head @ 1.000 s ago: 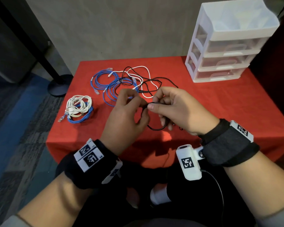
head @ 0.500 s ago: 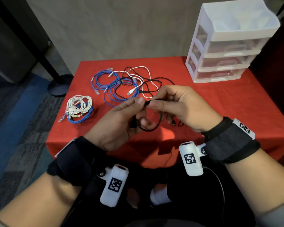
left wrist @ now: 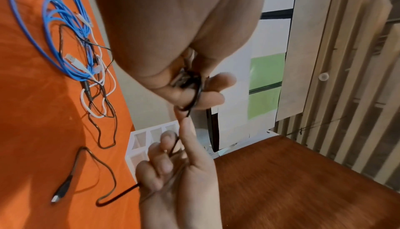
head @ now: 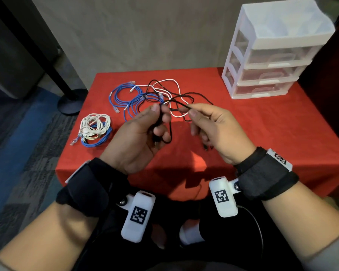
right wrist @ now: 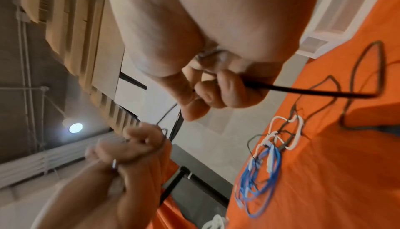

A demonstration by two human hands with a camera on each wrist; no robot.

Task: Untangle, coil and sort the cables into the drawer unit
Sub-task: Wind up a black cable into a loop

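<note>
Both hands hold one thin black cable (head: 170, 132) above the red table (head: 262, 137). My left hand (head: 155, 122) grips a small coil of it, with a plug end poking out under the palm. About a hand's width to the right, my right hand (head: 192, 114) pinches the same cable between thumb and forefinger; its free length runs back into a tangle of blue, white and black cables (head: 151, 96). The left wrist view shows the black loop (left wrist: 194, 96) round my fingers. In the right wrist view the black cable (right wrist: 303, 90) leaves my curled fingers.
A white drawer unit (head: 272, 51) with three clear drawers, all pushed in, stands at the table's back right. A coiled bundle of white and blue cables (head: 95, 130) lies at the left edge. A black stand base (head: 72, 100) is on the floor left of the table.
My hands have drawn apart, stretching a short span of black cable between them. The left wrist has rolled palm-up with the coil in its fingers.
</note>
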